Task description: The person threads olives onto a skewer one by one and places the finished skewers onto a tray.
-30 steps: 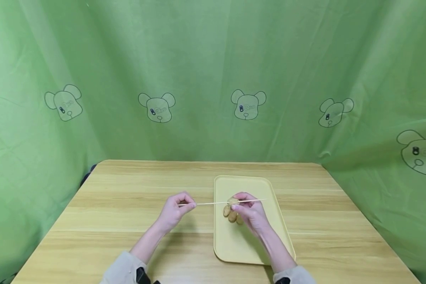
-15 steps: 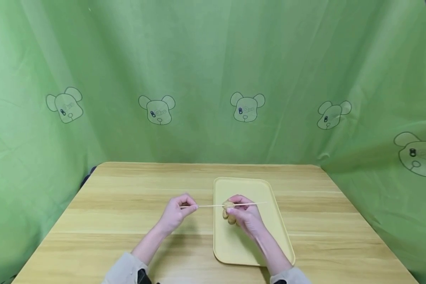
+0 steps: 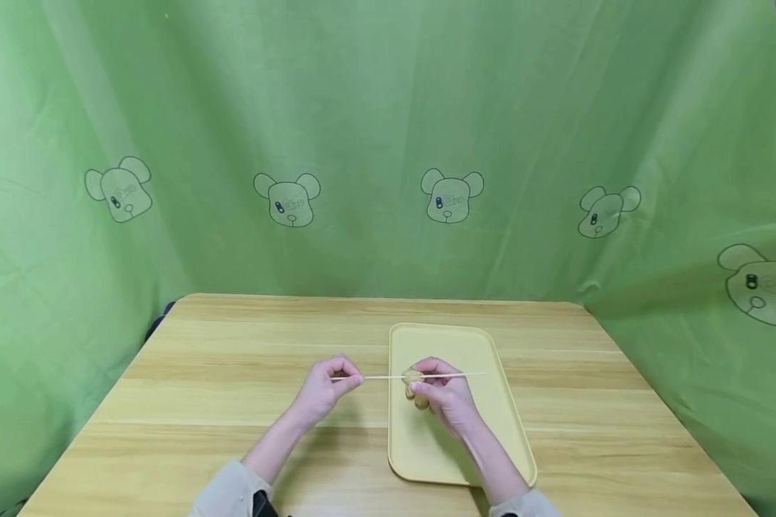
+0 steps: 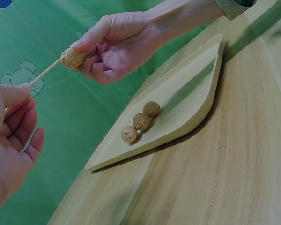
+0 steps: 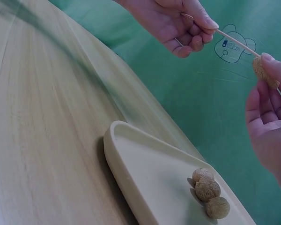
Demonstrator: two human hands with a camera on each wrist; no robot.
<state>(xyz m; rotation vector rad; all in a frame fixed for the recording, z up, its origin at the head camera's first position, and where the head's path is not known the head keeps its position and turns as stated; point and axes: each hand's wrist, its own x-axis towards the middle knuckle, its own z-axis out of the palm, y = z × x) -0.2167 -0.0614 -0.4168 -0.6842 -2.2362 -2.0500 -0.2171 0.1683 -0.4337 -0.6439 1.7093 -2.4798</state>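
Observation:
My left hand (image 3: 317, 391) pinches a thin wooden skewer (image 3: 383, 377) between thumb and fingers, near one end. The skewer lies level over the tray's left edge. My right hand (image 3: 451, 398) pinches a brown, rough-skinned ball (image 4: 73, 58), like a meatball, which is threaded on the skewer. Past the ball, the other end of the skewer sticks out to the right in the head view. Below, 3 similar balls (image 4: 141, 122) sit in a row on the cream tray (image 3: 440, 459); in the head view my right hand partly hides them.
The tray lies on a light wood-grain table (image 3: 233, 337), right of the middle. Green cloth (image 3: 362, 108) with printed bear heads hangs behind and beside the table.
The threaded ball and my right hand have shifted left along the skewer. My left hand has come slightly right, so the bare stretch of skewer between the hands is shorter.

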